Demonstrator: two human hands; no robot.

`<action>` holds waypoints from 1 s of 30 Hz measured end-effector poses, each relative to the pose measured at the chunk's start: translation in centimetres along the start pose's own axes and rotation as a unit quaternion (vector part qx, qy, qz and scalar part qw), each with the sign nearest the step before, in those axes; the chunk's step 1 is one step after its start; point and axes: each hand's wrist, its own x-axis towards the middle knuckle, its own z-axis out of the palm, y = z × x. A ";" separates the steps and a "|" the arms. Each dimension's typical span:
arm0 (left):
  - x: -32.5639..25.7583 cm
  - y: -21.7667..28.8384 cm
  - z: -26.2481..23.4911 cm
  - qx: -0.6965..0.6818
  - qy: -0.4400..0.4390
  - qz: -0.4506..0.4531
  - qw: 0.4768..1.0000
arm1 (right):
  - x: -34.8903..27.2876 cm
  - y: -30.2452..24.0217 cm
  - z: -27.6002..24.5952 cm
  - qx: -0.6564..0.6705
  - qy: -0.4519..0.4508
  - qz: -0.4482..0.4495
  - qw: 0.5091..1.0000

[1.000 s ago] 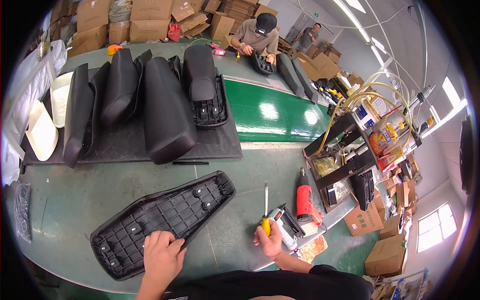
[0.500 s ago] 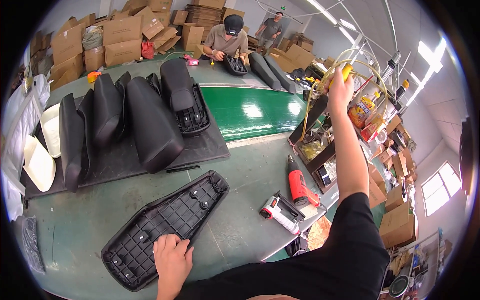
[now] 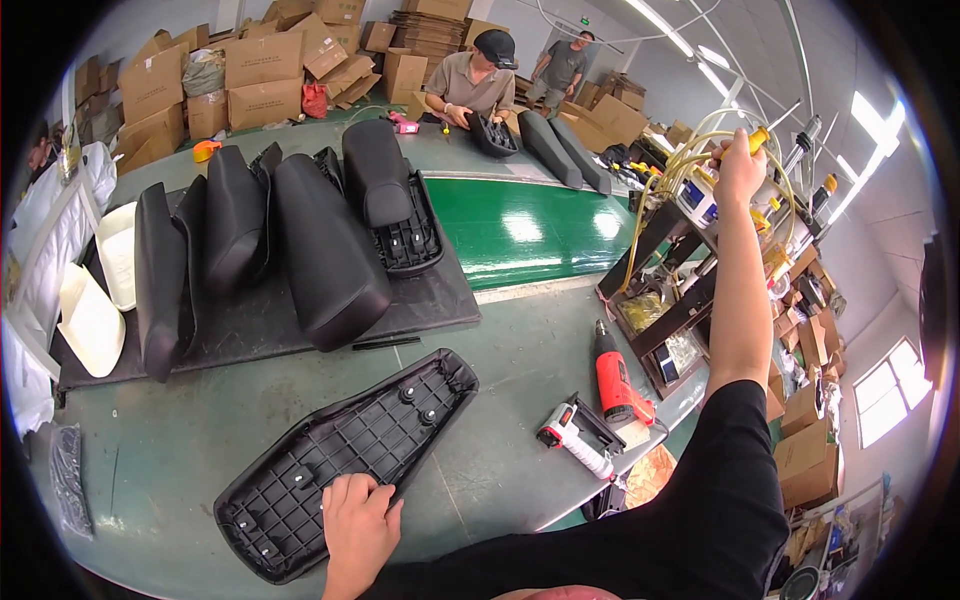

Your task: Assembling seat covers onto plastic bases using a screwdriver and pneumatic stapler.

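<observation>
A long black seat (image 3: 345,440) lies upside down on the green table, its ribbed plastic underside facing up with several small studs showing. My left hand (image 3: 358,525) is over its near edge, fingers curled onto the ribs and the thumb by the rim. Out to the upper right, my right arm is stretched toward a crowded tool rack (image 3: 690,225). Raised there, my right hand (image 3: 740,175) is closed around a yellow-handled screwdriver (image 3: 759,138), with its thin shaft pointing up. Yellow hoses (image 3: 690,150) loop beside that hand.
A red heat gun (image 3: 620,385) and a white-and-red staple gun (image 3: 575,440) lie at the right table edge. Several black seats (image 3: 325,255) stand on a dark mat (image 3: 440,300), left of which are white seat shells (image 3: 90,320). Across the table a co-worker (image 3: 480,85) handles another seat.
My view has shifted, so the scene sits slightly rightward. My right hand has swung the screwdriver, whose shaft now shows upward. My left hand stays on the seat.
</observation>
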 end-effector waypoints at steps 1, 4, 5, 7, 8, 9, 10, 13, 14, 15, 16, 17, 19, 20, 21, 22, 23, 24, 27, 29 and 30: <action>0.1 0.1 -0.1 -0.002 -0.003 -0.003 1.000 | 0.1 -0.2 -0.2 -0.017 -0.012 -0.001 1.000; 0.1 0.0 0.0 -0.004 -0.001 -0.006 1.000 | 0.2 -0.5 -0.5 -0.030 -0.019 -0.004 0.999; 0.1 0.0 0.1 -0.006 0.008 -0.004 1.000 | 0.3 -0.6 -0.5 -0.026 -0.014 -0.008 1.000; 0.2 0.2 0.1 -0.006 0.007 -0.005 1.000 | 0.4 -0.7 -0.6 -0.016 -0.015 -0.007 1.000; 0.2 0.2 0.1 -0.007 0.008 -0.006 1.000 | 0.4 -0.6 -0.7 -0.017 -0.015 -0.006 1.000; 0.3 0.2 0.1 -0.006 0.007 -0.006 1.000 | 0.5 -0.6 -0.7 -0.023 -0.014 -0.005 1.000; 0.3 0.1 0.2 -0.006 0.007 -0.005 1.000 | 0.4 -0.6 -0.7 -0.028 -0.014 -0.005 0.999; 0.3 0.1 0.1 -0.007 0.007 -0.008 1.000 | 0.8 -0.1 -0.8 -0.028 -0.028 -0.007 0.999; 0.3 0.2 0.0 -0.008 0.005 -0.010 1.000 | 0.7 -0.1 -0.7 -0.028 -0.029 -0.006 0.999; 0.3 0.2 0.0 -0.008 0.005 -0.011 1.000 | 0.6 0.0 -0.7 -0.034 -0.029 -0.010 0.999; 0.3 0.1 0.0 -0.007 0.003 -0.008 1.000 | 0.5 -0.1 -0.6 -0.039 -0.028 -0.014 0.999; 0.3 0.0 0.0 -0.005 0.001 -0.004 1.000 | 0.4 -0.1 -0.4 -0.038 -0.030 -0.013 0.999; 0.3 0.1 -0.2 -0.007 0.000 -0.006 1.000 | 0.2 -0.2 -0.2 -0.050 -0.025 -0.008 0.998; 0.3 0.1 -0.3 -0.010 -0.001 -0.005 1.000 | 0.2 -0.4 -0.1 -0.049 -0.026 -0.007 0.998; 0.2 0.0 -0.3 -0.010 -0.001 -0.006 1.000 | 0.1 -0.6 -0.1 -0.054 -0.025 -0.013 0.998; 0.2 -0.1 -0.2 -0.011 -0.001 -0.007 1.000 | 0.0 -0.8 0.0 -0.059 -0.023 -0.018 0.998; 0.2 -0.1 -0.1 -0.012 -0.001 -0.006 1.000 | -0.1 -0.9 0.2 -0.029 -0.033 -0.028 0.999; 0.2 -0.1 -0.2 -0.012 -0.001 -0.007 1.000 | -0.3 -1.1 0.3 -0.029 -0.033 -0.028 0.999; 0.2 -0.1 -0.4 -0.014 -0.003 -0.008 1.000 | -0.6 -1.5 0.4 -0.025 -0.032 -0.031 0.999; 0.1 -0.2 -0.2 -0.016 0.000 -0.008 1.000 | -0.9 -1.8 0.5 -0.024 -0.046 -0.042 0.998; 0.1 -0.2 -0.3 -0.016 -0.002 -0.007 1.000 | -1.0 -1.9 0.3 -0.025 -0.045 -0.040 0.998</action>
